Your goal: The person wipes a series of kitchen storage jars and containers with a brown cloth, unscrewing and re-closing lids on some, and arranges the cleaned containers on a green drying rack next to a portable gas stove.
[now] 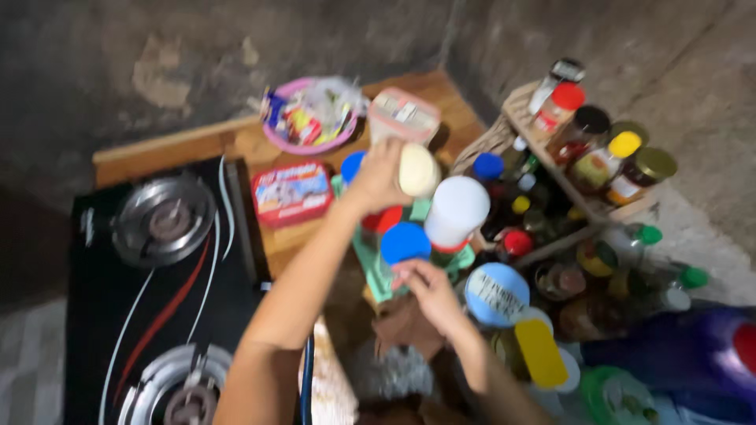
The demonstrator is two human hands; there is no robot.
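Note:
My left hand reaches over the wooden counter and grips a round cream-coloured thing, blurred, just in front of a clear tub with a pink-rimmed lid. My right hand is lower, its fingers curled against a jar with a blue lid that stands in a green tray. A white upturned container stands right beside that jar. Another blue lid shows behind my left wrist.
A black two-burner gas stove fills the left. A red rectangular tin and a pink bowl of packets lie behind. A wooden rack of jars, a light-blue lid, a yellow lid and a purple bottle crowd the right.

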